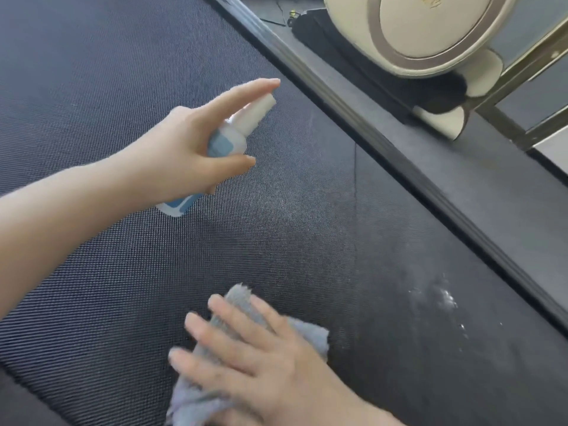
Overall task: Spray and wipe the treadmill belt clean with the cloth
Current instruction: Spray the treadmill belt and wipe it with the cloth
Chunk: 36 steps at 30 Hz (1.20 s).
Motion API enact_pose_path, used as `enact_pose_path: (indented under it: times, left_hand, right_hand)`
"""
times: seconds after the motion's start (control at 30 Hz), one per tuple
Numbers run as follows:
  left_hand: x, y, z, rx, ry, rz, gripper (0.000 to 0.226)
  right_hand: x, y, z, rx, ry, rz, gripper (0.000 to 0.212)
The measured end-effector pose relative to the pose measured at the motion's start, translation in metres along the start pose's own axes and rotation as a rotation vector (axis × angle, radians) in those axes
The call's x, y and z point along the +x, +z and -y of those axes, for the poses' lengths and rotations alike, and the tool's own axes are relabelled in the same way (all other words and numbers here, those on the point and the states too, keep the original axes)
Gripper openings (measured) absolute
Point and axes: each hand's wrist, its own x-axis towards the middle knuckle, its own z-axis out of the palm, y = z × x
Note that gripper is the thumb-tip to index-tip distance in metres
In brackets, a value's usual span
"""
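Your left hand (181, 149) grips the spray bottle (227, 142). Thumb (233, 167) and the lower fingers wrap the blue-labelled body. The index finger (246, 90) is stretched straight out over the white spray head (258, 113); can't tell if it's pressing down on it or only lying across it. Bottle is tilted, head pointing toward the side rail (338, 103), base sticking out below your palm. It's held over the middle of the treadmill belt (123, 87).

Your right hand (270, 373) lies palm-down on the grey cloth (310, 333). Its fingers (212, 336) are straight and spread, released, not curled round anything, flat on top of the fabric. The cloth is bunched under that hand on the near part of the belt, with one frayed corner poking out past the fingertips and more fabric trailing off toward the bottom edge. This hand is slightly blurred.

A wet patch (442, 298) of glistening droplets sits on the belt to the right of the cloth, close to the side rail and apart from the cloth.

Beyond the rail, a cream round-housed machine (430, 32) stands on a dark mat.
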Motion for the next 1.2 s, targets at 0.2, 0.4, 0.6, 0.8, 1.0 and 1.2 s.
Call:
enact_pose_path:
  times: [0.2,0.4,0.6,0.8,1.0,1.2]
  left_hand:
    - [-0.002,0.0,0.0,0.094,-0.016,0.018,0.074]
    - [-0.002,0.005,-0.001,0.128,-0.006,0.001,0.077]
    - [0.003,0.011,-0.002,0.146,0.019,0.004,0.078]
    - [0.002,0.015,-0.005,0.153,-0.004,0.004,0.078]
    - [0.002,0.016,-0.005,0.173,0.012,-0.01,0.077]
    - [0.0,0.015,-0.007,0.206,0.057,-0.035,0.073]
  right_hand:
    - [-0.003,0.0,0.008,0.011,0.115,-0.093,0.043]
    - [-0.004,-0.004,-0.012,0.029,0.271,-0.112,0.045]
    - [-0.004,-0.01,-0.063,0.028,0.433,-0.094,0.05]
    - [-0.001,-0.022,-0.142,-0.072,0.622,-0.042,0.059]
    - [-0.009,-0.036,-0.235,-0.171,0.862,0.098,0.058]
    - [-0.031,-0.045,-0.3,-0.242,1.019,0.183,0.052]
